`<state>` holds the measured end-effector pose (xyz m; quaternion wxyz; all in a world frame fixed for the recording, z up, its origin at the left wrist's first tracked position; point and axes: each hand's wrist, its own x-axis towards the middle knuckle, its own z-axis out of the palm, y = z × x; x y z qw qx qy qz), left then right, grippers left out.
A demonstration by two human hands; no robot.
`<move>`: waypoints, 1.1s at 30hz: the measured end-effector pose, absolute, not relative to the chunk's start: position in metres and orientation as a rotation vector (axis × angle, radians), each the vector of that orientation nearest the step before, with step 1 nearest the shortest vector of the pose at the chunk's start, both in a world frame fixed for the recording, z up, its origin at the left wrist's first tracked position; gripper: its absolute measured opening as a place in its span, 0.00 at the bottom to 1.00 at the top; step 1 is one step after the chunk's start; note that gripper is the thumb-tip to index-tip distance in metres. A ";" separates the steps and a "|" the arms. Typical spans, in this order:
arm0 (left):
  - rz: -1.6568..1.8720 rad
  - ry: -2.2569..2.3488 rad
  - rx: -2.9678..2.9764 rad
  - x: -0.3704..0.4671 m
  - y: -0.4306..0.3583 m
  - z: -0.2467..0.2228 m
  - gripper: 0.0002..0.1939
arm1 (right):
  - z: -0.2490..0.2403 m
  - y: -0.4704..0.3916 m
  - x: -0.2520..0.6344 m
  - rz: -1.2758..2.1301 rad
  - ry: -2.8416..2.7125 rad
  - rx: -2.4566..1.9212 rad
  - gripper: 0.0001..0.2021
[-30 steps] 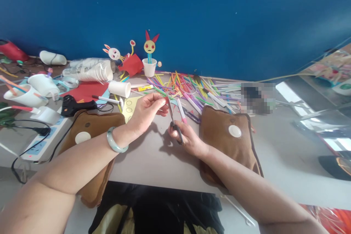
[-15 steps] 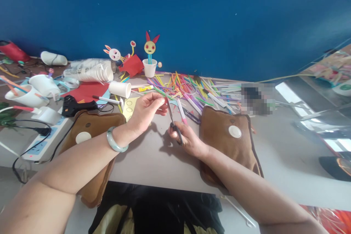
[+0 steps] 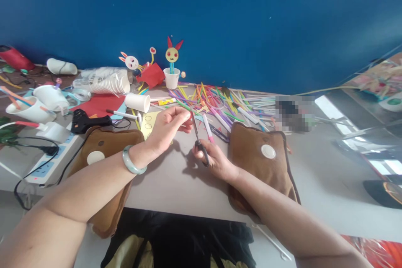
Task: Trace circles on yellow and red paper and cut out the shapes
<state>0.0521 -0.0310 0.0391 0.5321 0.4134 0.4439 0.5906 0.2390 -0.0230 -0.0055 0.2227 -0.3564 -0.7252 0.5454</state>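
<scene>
My right hand (image 3: 214, 158) grips black-handled scissors (image 3: 202, 150), their blades pointing up and away toward my left fingertips. My left hand (image 3: 171, 127), with a pale bangle on its wrist, is pinched closed just left of the blade tips. Whatever lies between those fingers is too small or hidden to make out. Both hands are above the table (image 3: 176, 184). Partly behind my left hand lies a yellow paper (image 3: 150, 119) with circles drawn on it.
Brown padded bags (image 3: 257, 171) lie under both forearms. Behind are colourful pipe cleaners (image 3: 216, 100), markers, a paper cup (image 3: 137, 102) and a rabbit-faced figure in a cup (image 3: 171, 77). At left are a black glue gun (image 3: 88, 121) and a power strip (image 3: 52, 163).
Almost nothing differs. Both hands and the scissors hold nearly the same place, with only a very slight shift at the left fingertips.
</scene>
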 end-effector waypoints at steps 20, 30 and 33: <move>1.431 1.039 0.964 0.052 -0.031 0.043 0.08 | -0.003 -0.023 0.240 1.547 -1.998 -0.989 0.33; 1.465 0.997 0.986 0.050 -0.028 0.035 0.07 | -0.001 -0.024 0.240 1.537 -2.032 -1.012 0.35; 1.481 0.981 1.006 0.050 -0.028 0.034 0.06 | -0.001 -0.024 0.240 1.516 -2.049 -1.001 0.35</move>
